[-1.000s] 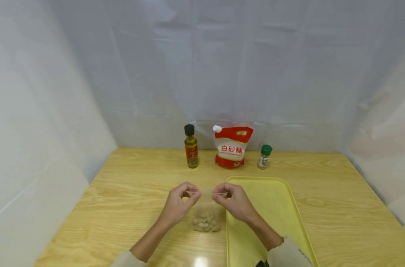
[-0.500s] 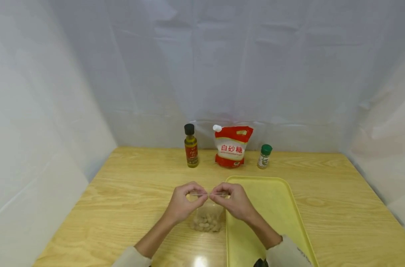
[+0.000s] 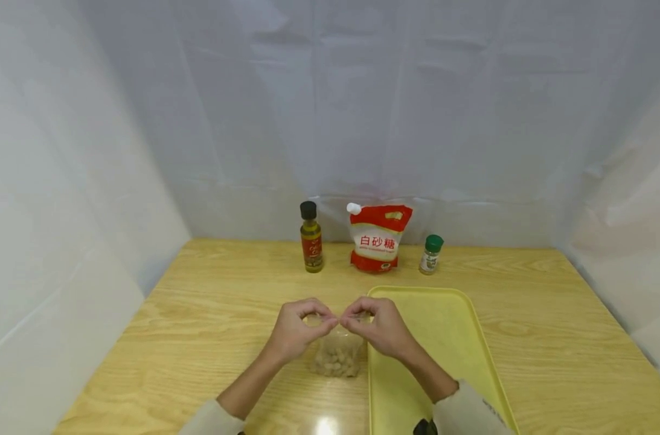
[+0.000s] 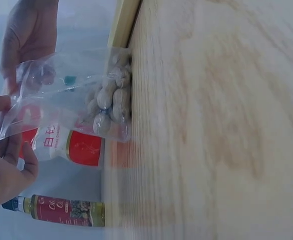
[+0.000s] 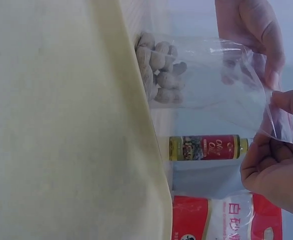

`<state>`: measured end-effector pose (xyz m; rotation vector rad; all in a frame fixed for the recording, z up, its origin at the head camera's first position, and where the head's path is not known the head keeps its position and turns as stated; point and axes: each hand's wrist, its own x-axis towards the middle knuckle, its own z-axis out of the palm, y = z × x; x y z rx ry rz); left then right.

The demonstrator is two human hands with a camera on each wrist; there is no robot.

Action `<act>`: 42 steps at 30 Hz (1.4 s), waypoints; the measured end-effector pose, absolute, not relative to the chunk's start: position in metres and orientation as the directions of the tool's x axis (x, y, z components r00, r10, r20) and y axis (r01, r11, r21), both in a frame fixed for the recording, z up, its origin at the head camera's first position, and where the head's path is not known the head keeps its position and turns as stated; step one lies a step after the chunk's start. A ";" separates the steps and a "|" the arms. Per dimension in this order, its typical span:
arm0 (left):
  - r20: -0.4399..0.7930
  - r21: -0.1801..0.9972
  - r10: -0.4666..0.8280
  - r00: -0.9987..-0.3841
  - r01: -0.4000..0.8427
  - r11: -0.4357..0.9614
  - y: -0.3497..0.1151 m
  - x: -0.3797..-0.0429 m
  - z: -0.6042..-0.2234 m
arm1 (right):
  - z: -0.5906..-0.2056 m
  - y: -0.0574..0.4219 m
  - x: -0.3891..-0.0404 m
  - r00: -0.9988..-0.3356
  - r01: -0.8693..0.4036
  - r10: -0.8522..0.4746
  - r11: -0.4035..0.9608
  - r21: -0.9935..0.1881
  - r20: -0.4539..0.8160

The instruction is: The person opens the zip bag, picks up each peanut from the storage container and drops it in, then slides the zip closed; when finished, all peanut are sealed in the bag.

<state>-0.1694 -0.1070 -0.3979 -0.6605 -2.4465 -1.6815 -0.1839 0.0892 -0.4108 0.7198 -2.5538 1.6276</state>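
Observation:
A clear plastic zip bag [image 3: 337, 353] with several peanuts in its bottom stands upright on the wooden table, just left of the tray. My left hand [image 3: 298, 329] pinches its top edge between thumb and fingers. From the other side my right hand [image 3: 381, 326] pinches the same edge, and the two thumb tips come together at its middle. In the left wrist view the peanuts [image 4: 109, 100] lie bunched at the table end of the bag. The right wrist view shows the bag's mouth [image 5: 281, 120] between both hands.
A yellow tray [image 3: 444, 362] lies to the right, under my right forearm. Along the back stand an olive oil bottle [image 3: 312, 241], a red and white sugar pouch [image 3: 378, 238] and a small green-capped jar [image 3: 431, 254]. White sheeting [image 3: 330, 109] encloses the table.
My left hand has slid right along the bag's top edge to meet the right hand. In the last half second both hands have barely moved. The bag remains in place.

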 end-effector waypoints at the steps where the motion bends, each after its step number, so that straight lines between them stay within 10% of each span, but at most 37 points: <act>1: 0.316 0.866 0.295 -0.902 0.401 0.299 -0.109 -0.172 -0.402 | -0.411 0.091 -0.184 -0.895 -0.389 -0.363 0.351 -0.852 0.259; 42: 0.243 0.870 0.303 -0.921 0.345 0.352 -0.155 -0.168 -0.407 | -0.395 0.121 -0.181 -0.862 -0.290 -0.498 0.334 -0.897 0.093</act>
